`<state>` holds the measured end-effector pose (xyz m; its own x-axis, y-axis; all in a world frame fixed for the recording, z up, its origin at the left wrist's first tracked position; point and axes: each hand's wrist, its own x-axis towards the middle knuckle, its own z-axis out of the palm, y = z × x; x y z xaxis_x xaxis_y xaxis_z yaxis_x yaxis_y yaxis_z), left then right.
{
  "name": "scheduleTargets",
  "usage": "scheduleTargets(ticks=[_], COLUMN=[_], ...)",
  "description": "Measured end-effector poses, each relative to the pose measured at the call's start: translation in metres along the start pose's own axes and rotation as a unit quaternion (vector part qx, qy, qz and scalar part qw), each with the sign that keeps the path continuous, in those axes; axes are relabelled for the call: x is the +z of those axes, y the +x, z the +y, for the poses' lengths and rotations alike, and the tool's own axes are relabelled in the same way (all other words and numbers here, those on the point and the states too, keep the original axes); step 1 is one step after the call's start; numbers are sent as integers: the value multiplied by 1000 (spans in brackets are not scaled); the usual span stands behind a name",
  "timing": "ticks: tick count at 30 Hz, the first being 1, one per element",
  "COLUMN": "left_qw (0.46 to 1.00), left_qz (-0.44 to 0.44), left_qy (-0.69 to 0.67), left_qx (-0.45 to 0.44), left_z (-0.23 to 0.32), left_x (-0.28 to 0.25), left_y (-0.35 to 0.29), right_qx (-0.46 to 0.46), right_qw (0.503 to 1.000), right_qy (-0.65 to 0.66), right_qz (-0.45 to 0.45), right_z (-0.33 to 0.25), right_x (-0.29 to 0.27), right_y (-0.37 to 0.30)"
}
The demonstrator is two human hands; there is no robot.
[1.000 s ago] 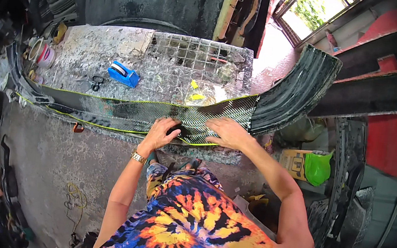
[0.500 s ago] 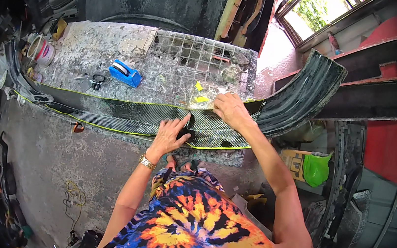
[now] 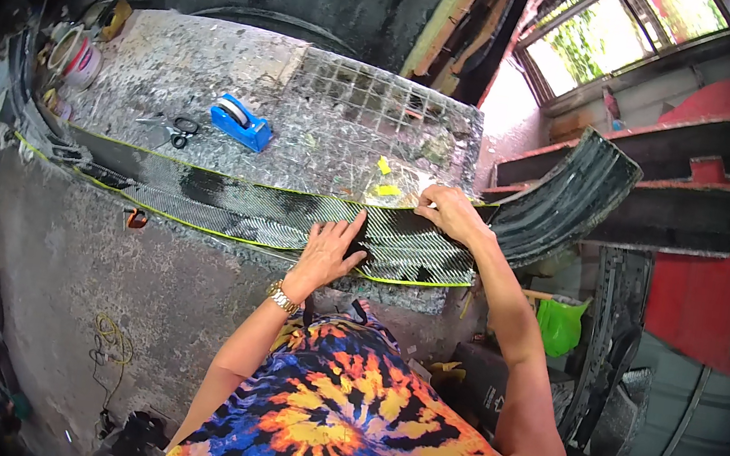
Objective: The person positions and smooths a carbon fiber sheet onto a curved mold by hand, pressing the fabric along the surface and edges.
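A long strip of black carbon-fibre cloth (image 3: 281,209) with yellow-green tape along its edges lies in a long curved dark mould (image 3: 560,202). The mould's bare right end curves up past the cloth. My left hand (image 3: 328,253) rests flat on the cloth near its middle, fingers spread. Farther right, my right hand (image 3: 455,214) is at the cloth's far edge, with bent fingers closed on the taped border; the fingertips are partly hidden. Yellow tape scraps (image 3: 385,190) lie just beyond the cloth, left of my right hand.
On the rough, spattered workbench (image 3: 194,61) stand a blue tape dispenser (image 3: 241,124) and black-handled scissors (image 3: 182,133). A white and pink bucket (image 3: 83,61) sits at the left. Red and black panels (image 3: 704,215) lean at the right, near a green bag (image 3: 561,327). A yellow cord (image 3: 112,343) lies on the floor.
The whole view has shifted and tilted slightly. My right hand remains at the far edge with its fingers more bent; my left hand still lies spread on the cloth.
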<state>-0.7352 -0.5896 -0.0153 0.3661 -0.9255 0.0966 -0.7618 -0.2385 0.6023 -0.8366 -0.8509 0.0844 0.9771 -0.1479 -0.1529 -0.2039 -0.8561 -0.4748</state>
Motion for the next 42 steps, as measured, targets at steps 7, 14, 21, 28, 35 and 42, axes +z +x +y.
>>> scheduleTargets(ticks=[7, 14, 21, 28, 35, 42], left_qw=[996, 990, 989, 882, 641, 568], left_qz=[47, 71, 114, 283, 92, 57], left_qy=[-49, 50, 29, -252, -647, -724], left_qx=[-56, -110, -90, -281, -403, -387], left_z=[7, 39, 85, 116, 127, 121], left_x=[8, 23, 26, 75, 78, 77], left_y=[-3, -11, -9, -64, -48, -22], right_qx=[8, -99, -138, -124, -123, -124], right_qw=[999, 993, 984, 988, 978, 977], right_qy=[37, -48, -111, -80, -167, -166], right_qz=[-19, -47, -8, 38, -5, -55], right_z=[14, 28, 41, 30, 34, 27], right_x=[-2, -27, -46, -57, -36, -37], right_y=[0, -7, -16, -37, -23, -11])
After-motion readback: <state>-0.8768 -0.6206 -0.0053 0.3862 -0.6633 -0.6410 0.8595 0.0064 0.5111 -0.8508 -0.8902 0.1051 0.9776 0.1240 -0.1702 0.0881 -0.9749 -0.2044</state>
